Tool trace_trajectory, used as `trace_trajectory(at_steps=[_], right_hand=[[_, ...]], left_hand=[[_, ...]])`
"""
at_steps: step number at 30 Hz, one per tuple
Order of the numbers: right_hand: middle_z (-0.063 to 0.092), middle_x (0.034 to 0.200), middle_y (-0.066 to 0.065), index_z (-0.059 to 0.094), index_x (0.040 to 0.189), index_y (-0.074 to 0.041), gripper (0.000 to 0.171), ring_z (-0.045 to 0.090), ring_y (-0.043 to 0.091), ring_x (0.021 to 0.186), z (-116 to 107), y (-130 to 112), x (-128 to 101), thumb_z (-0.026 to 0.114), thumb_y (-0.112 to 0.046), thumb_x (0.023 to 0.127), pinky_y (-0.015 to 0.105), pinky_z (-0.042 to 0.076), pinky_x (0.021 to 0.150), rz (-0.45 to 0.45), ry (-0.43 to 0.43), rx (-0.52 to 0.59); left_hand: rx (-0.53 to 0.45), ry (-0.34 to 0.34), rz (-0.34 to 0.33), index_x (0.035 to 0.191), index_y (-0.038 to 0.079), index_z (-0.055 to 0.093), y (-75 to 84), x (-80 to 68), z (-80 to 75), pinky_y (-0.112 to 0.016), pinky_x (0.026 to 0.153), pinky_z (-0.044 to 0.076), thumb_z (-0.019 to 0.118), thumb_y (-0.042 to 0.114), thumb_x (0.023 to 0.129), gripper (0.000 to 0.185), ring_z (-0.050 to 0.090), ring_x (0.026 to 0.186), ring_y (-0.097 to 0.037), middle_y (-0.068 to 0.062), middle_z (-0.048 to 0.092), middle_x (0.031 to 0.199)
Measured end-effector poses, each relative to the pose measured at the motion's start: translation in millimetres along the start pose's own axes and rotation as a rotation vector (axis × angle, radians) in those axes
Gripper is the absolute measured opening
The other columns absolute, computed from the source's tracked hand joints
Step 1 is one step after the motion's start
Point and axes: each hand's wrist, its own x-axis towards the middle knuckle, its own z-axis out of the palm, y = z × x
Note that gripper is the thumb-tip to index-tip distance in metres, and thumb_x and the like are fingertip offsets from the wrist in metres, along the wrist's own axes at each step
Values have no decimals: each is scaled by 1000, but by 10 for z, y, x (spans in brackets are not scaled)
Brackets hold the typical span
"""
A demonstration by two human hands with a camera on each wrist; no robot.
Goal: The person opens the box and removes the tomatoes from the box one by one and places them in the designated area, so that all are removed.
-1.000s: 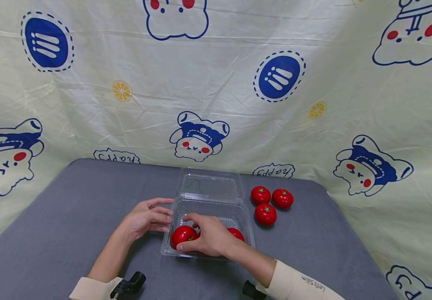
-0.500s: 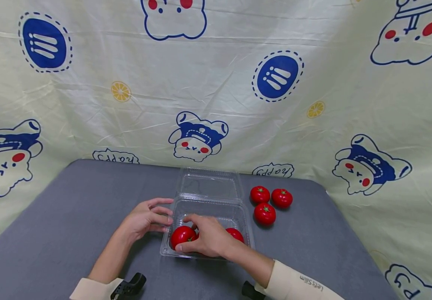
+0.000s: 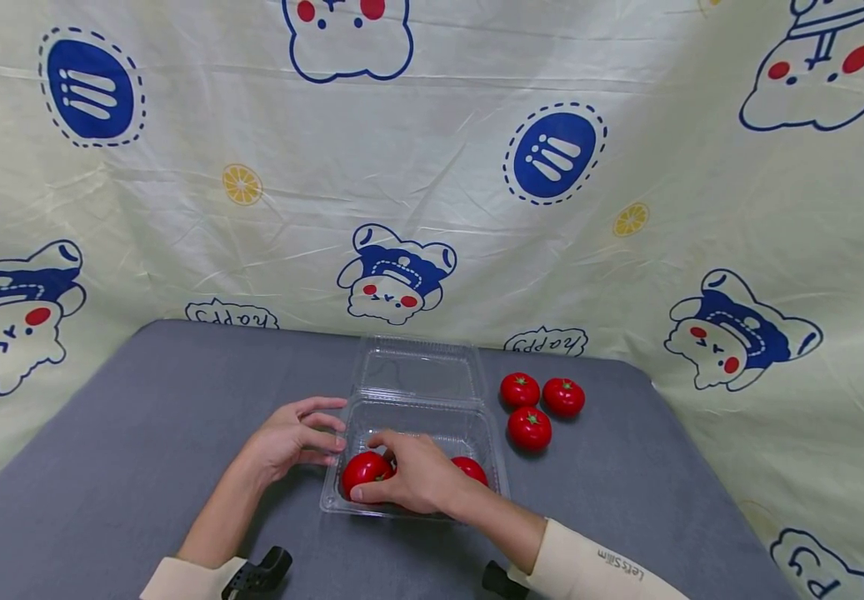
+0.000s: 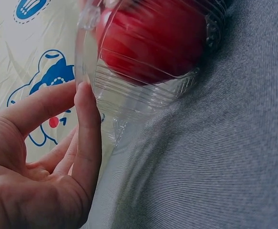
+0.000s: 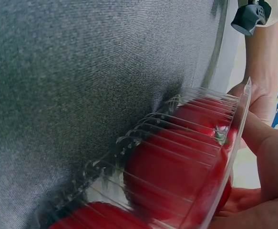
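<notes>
In the head view, a clear plastic clamshell box (image 3: 432,417) lies with its lid (image 3: 418,367) folded back. My right hand (image 3: 420,475) reaches into its front part, with fingers and thumb curled round a middle tomato, mostly hidden under the hand; the right wrist view shows this tomato (image 5: 169,171) through the ribbed wall. One tomato (image 3: 367,475) sits to its left and another (image 3: 471,469) to its right, partly behind the wrist. My left hand (image 3: 292,437) is at the box's left side. Its fingertips (image 4: 85,95) touch the rim with fingers extended.
Three more red tomatoes (image 3: 530,428) stand in a cluster on the grey cloth-covered table (image 3: 177,417), right of the box. A pale printed curtain (image 3: 432,167) hangs behind the table's back edge. Each wrist carries a black device (image 3: 257,573).
Both hands, the box and the tomatoes stay in nearly the same places. The head view has shifted very slightly.
</notes>
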Motion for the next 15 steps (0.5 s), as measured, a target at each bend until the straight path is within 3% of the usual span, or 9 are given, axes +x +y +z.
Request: trace_trajectory(at_steps=[5,15], right_hand=[[70,116,4,59,138,-14,68,63,19,100,12,8,11,81,-45,82,30,57,77,-8,23,19],[72,110,-1,68,124,-16,45,62,10,91,32,5,24,81,-34,85,20,54,74,-158,84,18]], left_hand=[[-2,1,0,146,1,49,2,-4,2,-35,71,64,74,1,87,64,70,78,-19,-11,71,106],[-9,-8,-3,146,0,48,-2,8,-8,-34,70,64,73,0,87,64,70,77,-18,-11,71,106]])
